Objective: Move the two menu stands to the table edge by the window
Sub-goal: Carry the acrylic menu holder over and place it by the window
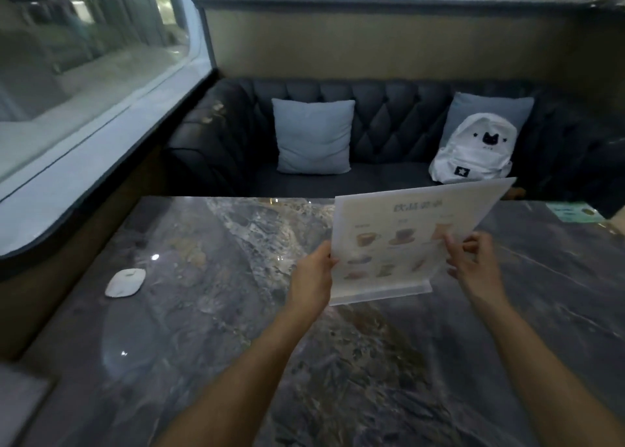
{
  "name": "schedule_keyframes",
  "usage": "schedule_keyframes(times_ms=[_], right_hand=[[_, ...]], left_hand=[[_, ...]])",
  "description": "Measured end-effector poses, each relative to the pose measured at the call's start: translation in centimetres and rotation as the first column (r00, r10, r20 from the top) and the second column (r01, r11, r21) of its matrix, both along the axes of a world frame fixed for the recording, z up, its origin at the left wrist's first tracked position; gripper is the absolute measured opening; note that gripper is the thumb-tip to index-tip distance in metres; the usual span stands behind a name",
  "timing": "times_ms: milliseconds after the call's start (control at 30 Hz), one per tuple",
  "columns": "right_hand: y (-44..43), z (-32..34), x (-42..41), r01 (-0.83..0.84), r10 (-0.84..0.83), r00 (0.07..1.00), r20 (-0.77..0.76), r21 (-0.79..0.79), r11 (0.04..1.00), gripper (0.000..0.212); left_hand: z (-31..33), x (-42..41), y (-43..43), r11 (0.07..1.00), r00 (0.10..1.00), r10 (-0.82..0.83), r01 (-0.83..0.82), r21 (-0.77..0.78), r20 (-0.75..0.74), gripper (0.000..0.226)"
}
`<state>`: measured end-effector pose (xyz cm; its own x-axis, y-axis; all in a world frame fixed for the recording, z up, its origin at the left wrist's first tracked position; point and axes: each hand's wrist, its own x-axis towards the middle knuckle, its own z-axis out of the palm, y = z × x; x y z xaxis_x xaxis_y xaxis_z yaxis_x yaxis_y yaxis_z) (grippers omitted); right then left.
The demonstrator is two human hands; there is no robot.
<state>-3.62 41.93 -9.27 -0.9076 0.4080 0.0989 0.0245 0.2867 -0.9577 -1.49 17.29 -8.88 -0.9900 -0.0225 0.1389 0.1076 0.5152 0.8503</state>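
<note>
A clear acrylic menu stand [399,237] with a drinks menu in it is held over the middle of the dark marble table [203,328], its base just above the tabletop. My left hand [313,271] grips its left edge and my right hand [473,260] grips its right edge. A second, green menu stand [575,211] lies low at the table's far right edge, partly cut off by a dark object. The window [84,58] runs along the left side of the table.
A small white square dish [125,282] sits on the table near the window side. Behind the table is a dark tufted sofa [382,118] with a grey cushion [313,135] and a white backpack [473,149].
</note>
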Motion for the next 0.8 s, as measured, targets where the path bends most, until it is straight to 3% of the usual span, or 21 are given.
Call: schedule_keyframes(times_ms=[267,400,567,700,800], right_hand=[[-11.1,1.4,-3.1,-0.255,0.255,0.966,-0.035,-0.018,0.967,0.029],[-17.1,1.6,-4.0,-0.38,0.379,0.925,-0.039,-0.029,0.925,0.043],[-24.4,1.4,-4.9,-0.472,0.47,0.881,-0.043,-0.046,0.88,0.02],[-29.8,1.2,-5.3,-0.543,0.541,0.839,-0.053,-0.047,0.838,0.023],[-33.7,1.0,-5.3,-0.604,0.602,0.797,-0.054,-0.06,0.794,0.014]], left_hand=[[1.8,3.2,-9.8,0.988,0.988,0.15,-0.148,0.044,-0.032,0.024],[2.2,4.6,-14.9,0.959,0.96,0.28,-0.28,0.036,-0.001,0.023],[2.0,6.2,-20.6,0.923,0.925,0.38,-0.379,0.067,0.001,0.031],[1.1,7.7,-24.9,0.876,0.877,0.48,-0.48,0.05,-0.007,0.025],[0.1,8.6,-28.1,0.851,0.853,0.521,-0.518,0.086,-0.022,0.023]])
